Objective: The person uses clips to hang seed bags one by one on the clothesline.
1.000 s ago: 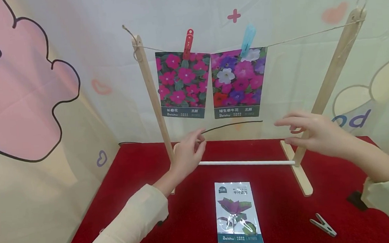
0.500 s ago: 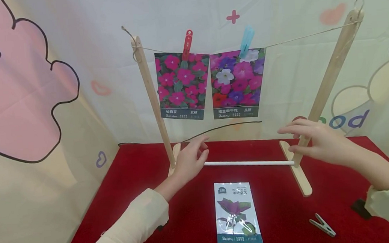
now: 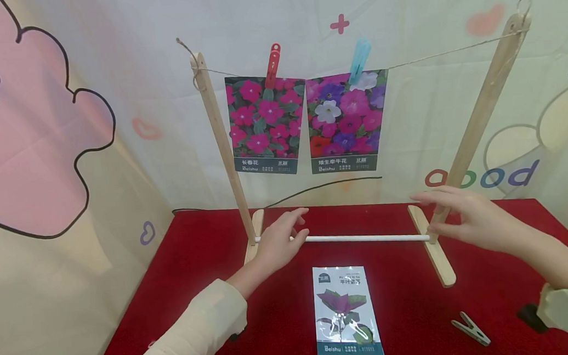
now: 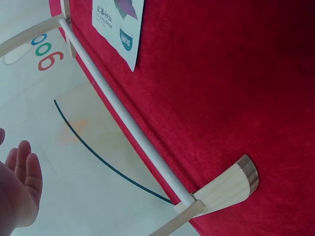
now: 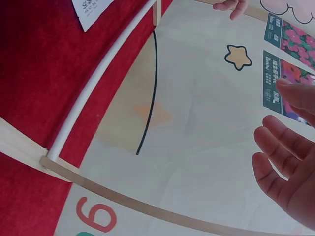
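Note:
Two flower seed packets hang side by side from a string: a pink one [image 3: 267,121] under a red clothespin [image 3: 273,66] and a mixed-colour one [image 3: 348,119] under a blue clothespin [image 3: 360,61]. My left hand [image 3: 279,238] hovers by the foot of the wooden frame's left post, fingers loosely bent, holding nothing. Near the right post my right hand [image 3: 470,217] is in the air, its fingers relaxed and apart from anything. A third packet [image 3: 346,311], white with a purple plant, lies flat on the red cloth. Right of it rests a pale clothespin [image 3: 470,329].
The frame has a left post [image 3: 222,143], a right post [image 3: 482,108], a white crossbar [image 3: 362,238] and wooden feet [image 3: 432,249]. A printed curtain [image 3: 139,154] stands behind the red cloth [image 3: 184,300]. A small dark object [image 3: 532,317] lies near the right sleeve.
Both hands have sunk lower, the left drifting slightly right, the right moving down and a little right. The packets and clothespins have stayed put.

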